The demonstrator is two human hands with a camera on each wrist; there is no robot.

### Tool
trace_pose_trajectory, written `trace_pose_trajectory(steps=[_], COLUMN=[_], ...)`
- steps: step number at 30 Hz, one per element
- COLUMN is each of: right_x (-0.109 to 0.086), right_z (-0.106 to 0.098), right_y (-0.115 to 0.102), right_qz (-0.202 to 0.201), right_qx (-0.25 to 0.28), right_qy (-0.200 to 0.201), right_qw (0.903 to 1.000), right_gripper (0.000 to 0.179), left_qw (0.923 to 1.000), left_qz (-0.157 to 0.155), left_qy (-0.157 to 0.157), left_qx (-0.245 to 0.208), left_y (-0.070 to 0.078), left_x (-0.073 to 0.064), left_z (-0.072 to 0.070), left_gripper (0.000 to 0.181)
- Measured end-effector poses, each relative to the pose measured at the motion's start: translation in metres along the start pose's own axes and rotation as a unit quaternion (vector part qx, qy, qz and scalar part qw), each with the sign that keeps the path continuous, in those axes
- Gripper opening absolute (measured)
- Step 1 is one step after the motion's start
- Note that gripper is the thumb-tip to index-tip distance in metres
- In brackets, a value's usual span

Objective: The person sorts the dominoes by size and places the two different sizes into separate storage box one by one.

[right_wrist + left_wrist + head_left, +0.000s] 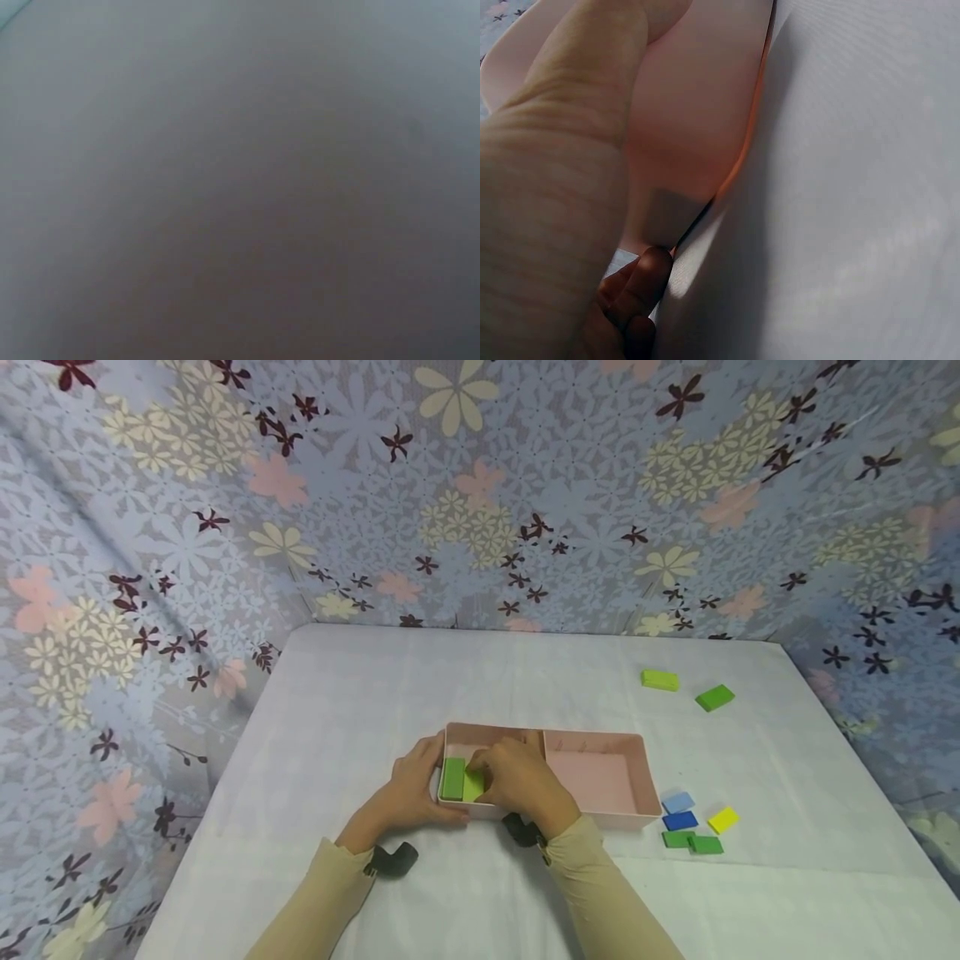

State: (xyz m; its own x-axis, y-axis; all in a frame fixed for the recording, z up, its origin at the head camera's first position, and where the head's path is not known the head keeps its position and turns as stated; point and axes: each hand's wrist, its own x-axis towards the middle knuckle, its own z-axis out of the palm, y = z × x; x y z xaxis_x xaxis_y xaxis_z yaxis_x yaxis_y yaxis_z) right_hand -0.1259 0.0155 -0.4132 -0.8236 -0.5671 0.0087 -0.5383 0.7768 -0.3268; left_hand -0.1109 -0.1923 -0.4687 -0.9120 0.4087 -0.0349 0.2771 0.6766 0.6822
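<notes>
A pink two-compartment box (597,779) stands on the white table. My left hand (411,788) holds its left end, thumb along the front wall and fingers round the far side; the left wrist view shows fingertips (651,276) against the box's lower corner. Inside the left compartment a green block (453,779) lies against the left wall, with a yellow-green block (472,786) beside it. My right hand (521,777) reaches into that compartment and pinches the yellow-green block, its fingers partly covering it. The right wrist view is too dark and blurred to make out anything.
Right of the box lie a light blue block (678,802), a dark blue block (680,821), a yellow block (723,820) and two green blocks (706,845). Farther back are a lime block (660,680) and a green block (715,697). A floral curtain (465,527) hangs behind the table.
</notes>
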Motion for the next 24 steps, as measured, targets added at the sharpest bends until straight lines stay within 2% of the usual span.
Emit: trace_pose_trajectory(steps=[7,14,19,24], right_x=[-0.001,-0.008,-0.013,-0.022], right_z=[0.002,0.004,-0.007,-0.021], right_y=[0.002,0.007,0.013,0.02], right_qz=[0.015,0.01,-0.004,-0.016], right_qx=[0.023,0.078,0.075,0.034], right_qy=[0.01,0.021,0.077,0.134], right_qw=[0.9996,0.9966,0.9942,0.9903], right_gripper=[0.042,0.052,0.049,0.029], left_qw=[0.9999,0.9999,0.9999,0.9999], left_qz=[0.01,0.006,0.012,0.012], left_qy=[0.002,-0.01,-0.004,-0.002], left_qx=[0.003,-0.003,0.002,0.001], left_y=[0.001,0.001,0.002,0.002], left_x=[0.001,0.0,0.003,0.002], left_z=[0.001,0.004,0.002,0.0], left_gripper=[0.123,0.126,0.124,0.125])
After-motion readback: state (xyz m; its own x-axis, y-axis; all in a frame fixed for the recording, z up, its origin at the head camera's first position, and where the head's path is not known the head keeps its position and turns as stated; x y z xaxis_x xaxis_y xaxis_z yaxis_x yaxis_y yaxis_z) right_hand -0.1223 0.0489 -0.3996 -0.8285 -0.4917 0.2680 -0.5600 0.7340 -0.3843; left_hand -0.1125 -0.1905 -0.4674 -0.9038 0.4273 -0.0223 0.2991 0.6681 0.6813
